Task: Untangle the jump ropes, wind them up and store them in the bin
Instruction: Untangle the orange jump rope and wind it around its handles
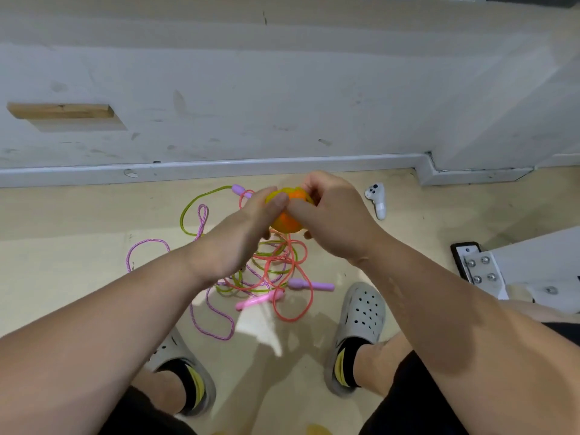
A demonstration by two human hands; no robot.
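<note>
As the hands meet: left hand [248, 224] and right hand [326, 215] are both curled round a blurred orange-and-yellow lump [287, 222], held above the pale wooden floor [94, 221]; whether it is a handle or wound cord cannot be told.
Ropes: thin coral strands hang from the lump into a loose tangle of coral, green and purple jump ropes [270, 271] lying on the floor between the person's grey clogs [361, 312] and the wall.
Stray loops: a green plastic cord [182, 215] and a purple braided rope [150, 240] trail out to the left.
Handles: a lilac plastic handle [309, 284] and a pink plastic handle [259, 300] lie at the near edge of the heap.
Handling: the ropes look light and limp; the plastic cords are probably springy and slick, and the braid is likely to snag.
Where to hold: a rigid handle seems the surest grip, and feeding it back through the loops should work better than tugging mid-cord.
Nearby: a white game controller [378, 199] lies to the right.
Bin: not in view.
</note>
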